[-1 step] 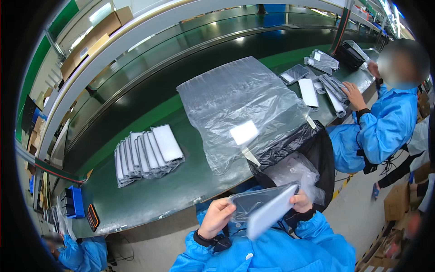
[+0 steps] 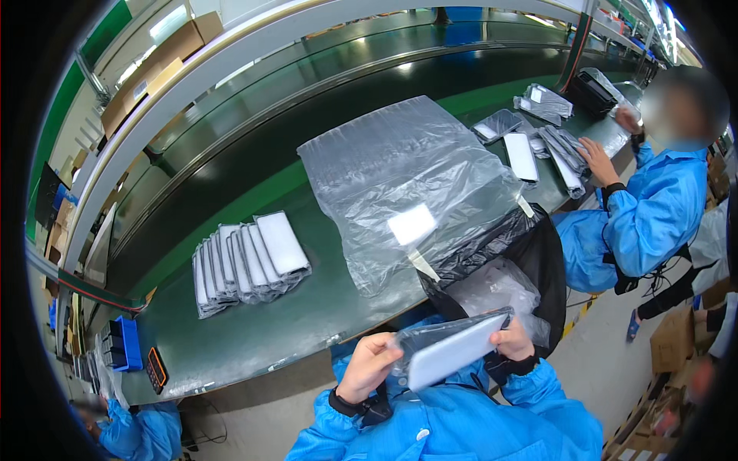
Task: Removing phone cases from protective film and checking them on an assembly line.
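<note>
Green and long, the table [image 2: 254, 330] runs from seven o'clock up toward one o'clock, with a dark conveyor belt [image 2: 323, 115] alongside it on the far side. Down at six o'clock the person's two hands hold a white flat slab in a clear plastic sleeve [image 2: 453, 352], lifted off the table and tilted, its right end higher. The left hand [image 2: 371, 363] is closed on the sleeve's left end, fingers curled over the edge. The right hand [image 2: 513, 340] grips the right end, thumb on top. Both forearms wear blue sleeves with dark cuffs.

At nine o'clock from the hands, well apart, a row of bagged white slabs [image 2: 247, 263] lies fanned on the table, each overlapping the next. At twelve o'clock sits a big crumpled clear plastic bag [image 2: 407, 184] with a pale label on it. Just right of it, at the table's edge, a black bag [image 2: 530, 253] hangs open with clear film inside.

At two o'clock a co-worker in a blue coat [image 2: 653, 215] reaches a hand [image 2: 596, 160] onto more bagged slabs [image 2: 557, 150]. A blue bin [image 2: 123, 342] stands at eight o'clock.
</note>
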`<state>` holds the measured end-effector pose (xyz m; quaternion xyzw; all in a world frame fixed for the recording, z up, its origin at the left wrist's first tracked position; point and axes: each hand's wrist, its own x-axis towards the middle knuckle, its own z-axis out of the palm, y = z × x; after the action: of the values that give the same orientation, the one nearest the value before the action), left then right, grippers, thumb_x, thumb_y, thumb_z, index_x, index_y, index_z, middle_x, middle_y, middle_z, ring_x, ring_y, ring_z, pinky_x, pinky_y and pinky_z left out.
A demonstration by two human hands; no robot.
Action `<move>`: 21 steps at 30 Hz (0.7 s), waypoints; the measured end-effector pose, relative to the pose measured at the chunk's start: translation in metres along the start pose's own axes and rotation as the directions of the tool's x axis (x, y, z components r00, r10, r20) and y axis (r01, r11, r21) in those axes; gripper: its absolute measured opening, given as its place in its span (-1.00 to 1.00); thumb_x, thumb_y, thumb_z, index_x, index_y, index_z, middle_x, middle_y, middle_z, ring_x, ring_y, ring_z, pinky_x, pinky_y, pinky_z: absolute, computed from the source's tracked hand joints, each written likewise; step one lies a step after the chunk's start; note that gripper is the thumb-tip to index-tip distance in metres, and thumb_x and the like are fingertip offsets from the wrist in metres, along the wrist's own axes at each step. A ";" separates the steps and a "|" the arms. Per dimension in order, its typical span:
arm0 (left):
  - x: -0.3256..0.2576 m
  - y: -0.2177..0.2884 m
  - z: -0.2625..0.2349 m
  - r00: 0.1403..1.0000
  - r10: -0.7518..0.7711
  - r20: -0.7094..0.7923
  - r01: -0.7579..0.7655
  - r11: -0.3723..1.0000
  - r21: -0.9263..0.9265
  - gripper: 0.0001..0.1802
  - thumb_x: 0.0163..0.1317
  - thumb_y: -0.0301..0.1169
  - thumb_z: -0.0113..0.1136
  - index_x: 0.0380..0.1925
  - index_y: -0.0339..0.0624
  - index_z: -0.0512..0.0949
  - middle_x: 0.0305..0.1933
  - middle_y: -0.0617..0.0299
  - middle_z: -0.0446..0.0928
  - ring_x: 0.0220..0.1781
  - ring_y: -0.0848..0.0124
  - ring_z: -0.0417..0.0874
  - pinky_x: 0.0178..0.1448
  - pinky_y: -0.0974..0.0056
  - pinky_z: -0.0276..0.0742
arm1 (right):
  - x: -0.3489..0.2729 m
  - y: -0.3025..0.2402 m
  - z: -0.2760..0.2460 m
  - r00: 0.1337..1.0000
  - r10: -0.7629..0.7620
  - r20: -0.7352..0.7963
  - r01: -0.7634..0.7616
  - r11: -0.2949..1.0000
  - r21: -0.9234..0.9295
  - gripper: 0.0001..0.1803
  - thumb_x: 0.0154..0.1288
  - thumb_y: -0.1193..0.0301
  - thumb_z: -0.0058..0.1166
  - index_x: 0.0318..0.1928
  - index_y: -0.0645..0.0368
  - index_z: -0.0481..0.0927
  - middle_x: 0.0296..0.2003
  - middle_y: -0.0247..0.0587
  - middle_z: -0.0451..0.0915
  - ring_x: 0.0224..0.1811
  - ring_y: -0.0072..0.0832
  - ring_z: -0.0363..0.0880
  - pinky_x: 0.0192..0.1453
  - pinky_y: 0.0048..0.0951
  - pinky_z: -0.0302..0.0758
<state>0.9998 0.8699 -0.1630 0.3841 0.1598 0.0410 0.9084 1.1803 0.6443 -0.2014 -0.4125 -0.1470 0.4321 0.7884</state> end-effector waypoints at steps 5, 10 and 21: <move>0.031 -0.012 0.014 0.995 0.047 0.084 -0.051 0.997 0.052 -0.93 0.19 -0.50 0.17 -0.40 -0.27 0.52 -0.35 0.27 0.54 -0.27 0.58 0.51 -0.16 0.46 0.40 | -0.016 -0.023 0.010 0.943 -0.171 -0.285 0.101 0.965 -0.243 -0.50 -0.07 0.54 0.31 -0.05 0.34 0.46 -0.17 -0.20 0.57 -0.15 -0.50 0.53 -0.02 -0.47 0.44; 0.045 -0.018 0.042 0.955 0.234 -0.180 -0.142 0.900 0.412 -0.81 0.22 -0.41 0.17 -0.29 -0.37 0.53 -0.37 0.30 0.52 -0.32 0.50 0.49 -0.14 0.45 0.39 | -0.015 -0.021 0.015 0.841 -0.307 -0.445 0.205 0.943 -0.263 -0.58 -0.03 0.57 0.27 -0.10 0.34 0.47 -0.22 -0.21 0.56 -0.17 -0.50 0.52 -0.01 -0.48 0.42; 0.101 -0.034 0.053 0.853 0.496 0.164 -0.311 0.230 0.922 -0.75 0.23 -0.26 0.10 -0.23 -0.19 0.43 -0.39 0.10 0.50 -0.40 0.24 0.57 -0.39 0.25 0.44 | -0.106 -0.092 -0.085 0.396 -0.578 -0.713 0.722 0.676 -0.147 -0.71 0.45 0.17 -0.20 -0.14 0.12 0.44 -0.74 -0.57 0.01 -0.75 -0.80 -0.05 -0.73 -0.70 -0.01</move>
<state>1.1103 0.8300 -0.1786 0.8500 0.1228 0.2084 0.4681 1.2203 0.4883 -0.1692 -0.3781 0.0609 -0.0951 0.9189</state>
